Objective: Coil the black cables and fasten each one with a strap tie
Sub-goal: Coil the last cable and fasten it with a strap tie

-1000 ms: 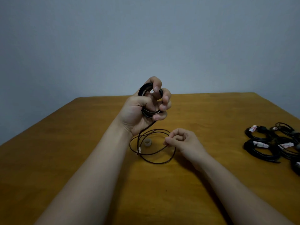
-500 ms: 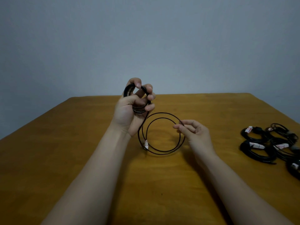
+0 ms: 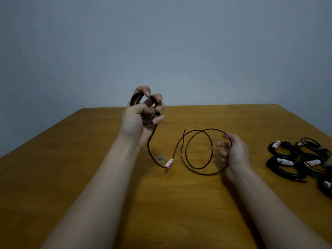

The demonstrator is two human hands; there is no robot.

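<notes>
Two bare forearms are reaching in from the near edge over the brown wooden tabletop [image 3: 179, 212].

Right hand [image 3: 237, 153] is hovering low with the palm turned left. Its fingers [image 3: 221, 145] are lying loosely curled. The thin black cable [image 3: 198, 168] is passing between thumb and forefinger at the top of the hand, so the hand is holding it lightly there.

Left of those fingers the cable is hanging in two loose, overlapping loops. The lower arcs are appearing to rest on the tabletop just below the wrist. One free end is pointing upward just left of the loops.

Further left, a white tag with red stripes [image 3: 169, 163] is sitting on the cable where it is bending at the tabletop. A small translucent tape roll [image 3: 161, 158] is standing just beside the tag, on its left.

From the tag the cable is rising to the left hand [image 3: 136, 123], which is raised higher and further away. The left fingers [image 3: 159, 100] are curling tightly round a small coil of the same cable [image 3: 137, 99], gripping it.

Well to the right of the right fingers, a cluster of coiled black cable bundles with white-and-red tags [image 3: 287, 169] is lying on the tabletop.

Beyond the far edge, a plain grey wall [image 3: 161, 42] is filling the background.
</notes>
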